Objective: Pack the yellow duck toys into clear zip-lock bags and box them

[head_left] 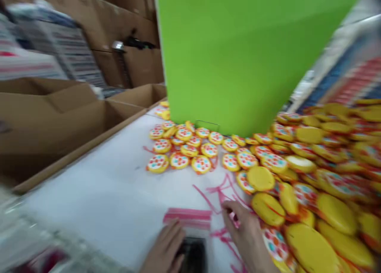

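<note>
A clear zip bag with a pink zip strip [187, 217] lies on the white table, with something dark in its lower part. My left hand [166, 245] rests on the bag's left side, fingers stretched out and lying against it. To the right, my right hand [245, 229] is closed in a pinch; pink shows between its fingers, seemingly part of a pink cord [222, 191]. More pink cords [224, 237] lie loose around that hand. Beside it spreads a large heap of yellow oval toys with white, dotted faces [275, 245]. The picture is somewhat blurred.
Several more yellow toys [157, 163] lie in rows along the far side of the table [119, 185]. A tall green panel [232, 58] stands behind them. Open cardboard boxes [56, 126] line the left edge. Plastic-wrapped goods [29, 241] sit at the lower left.
</note>
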Motion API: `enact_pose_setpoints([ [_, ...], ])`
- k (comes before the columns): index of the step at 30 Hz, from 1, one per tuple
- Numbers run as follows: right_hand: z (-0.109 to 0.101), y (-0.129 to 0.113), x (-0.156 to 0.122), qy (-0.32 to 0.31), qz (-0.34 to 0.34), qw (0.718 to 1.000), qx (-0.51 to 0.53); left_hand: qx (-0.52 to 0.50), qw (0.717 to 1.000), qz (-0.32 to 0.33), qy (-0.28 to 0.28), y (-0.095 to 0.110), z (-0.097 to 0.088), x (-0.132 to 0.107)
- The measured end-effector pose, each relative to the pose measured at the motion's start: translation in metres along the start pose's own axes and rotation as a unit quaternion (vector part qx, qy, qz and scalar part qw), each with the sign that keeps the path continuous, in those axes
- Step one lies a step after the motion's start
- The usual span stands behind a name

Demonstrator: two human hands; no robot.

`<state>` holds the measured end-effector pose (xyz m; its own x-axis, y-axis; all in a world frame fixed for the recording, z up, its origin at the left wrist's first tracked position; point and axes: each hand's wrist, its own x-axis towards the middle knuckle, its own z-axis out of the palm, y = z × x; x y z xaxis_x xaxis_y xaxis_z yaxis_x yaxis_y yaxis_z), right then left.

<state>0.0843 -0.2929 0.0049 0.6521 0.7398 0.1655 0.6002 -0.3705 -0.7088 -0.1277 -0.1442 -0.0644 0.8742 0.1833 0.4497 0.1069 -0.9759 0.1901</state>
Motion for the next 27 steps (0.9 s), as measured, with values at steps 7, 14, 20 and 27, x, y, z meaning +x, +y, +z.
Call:
enact_pose_setpoints([
  [7,0.052,0.002,0.118,-0.095,-0.086,0.991,-0.049,0.055,0.997,0.019,-0.044,0.016,0.030,-0.012],
  [14,0.083,0.015,0.168,-0.127,-0.042,0.990,0.047,0.005,0.999,-0.033,0.038,0.021,0.058,-0.005],
  [20,0.065,0.005,0.139,-0.120,0.119,0.953,0.249,-0.022,0.999,-0.017,0.046,0.027,0.058,0.010],
  [27,0.045,-0.017,0.061,-0.132,0.260,0.797,0.529,-0.093,0.993,-0.053,-0.051,0.032,0.036,0.017],
])
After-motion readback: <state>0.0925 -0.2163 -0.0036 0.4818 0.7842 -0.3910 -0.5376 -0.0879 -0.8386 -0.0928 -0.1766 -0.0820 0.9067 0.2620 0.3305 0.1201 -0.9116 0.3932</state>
